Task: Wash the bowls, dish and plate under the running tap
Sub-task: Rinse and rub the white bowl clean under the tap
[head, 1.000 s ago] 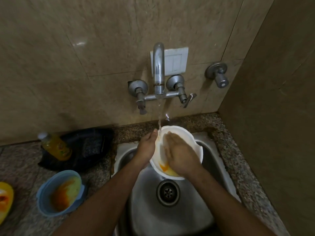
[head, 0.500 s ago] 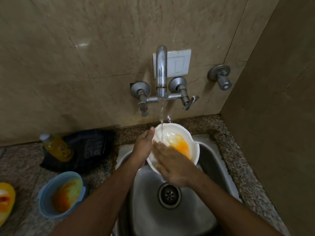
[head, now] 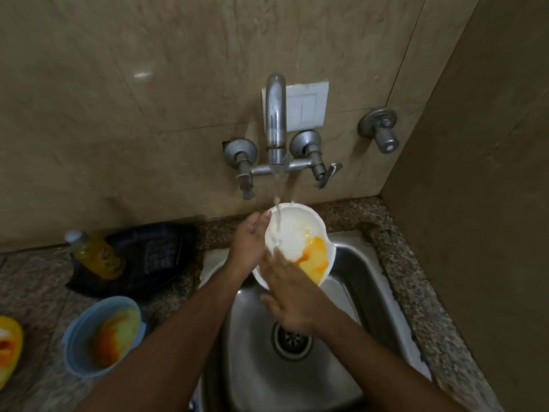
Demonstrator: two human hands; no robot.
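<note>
A white bowl [head: 297,230] smeared with orange-yellow residue is tilted under the stream from the wall tap [head: 275,120], over the steel sink [head: 365,292]. My left hand [head: 248,245] grips the bowl's left rim. My right hand [head: 292,295] lies flat with straight fingers against the bowl's near inner edge, just below where the water lands. A blue bowl [head: 102,337] with orange residue stands on the counter at the left. A yellow dish [head: 9,349] shows partly at the left frame edge.
A yellow bottle [head: 95,254] lies on a dark cloth or bag [head: 154,254] on the granite counter behind the blue bowl. A second valve [head: 380,129] sticks out of the wall at the right. The side wall stands close to the right of the sink. The drain [head: 292,340] lies below my right hand.
My right hand has slid from the bowl's middle down to its near edge, uncovering the orange residue. The bowl has tilted more towards the stream.
</note>
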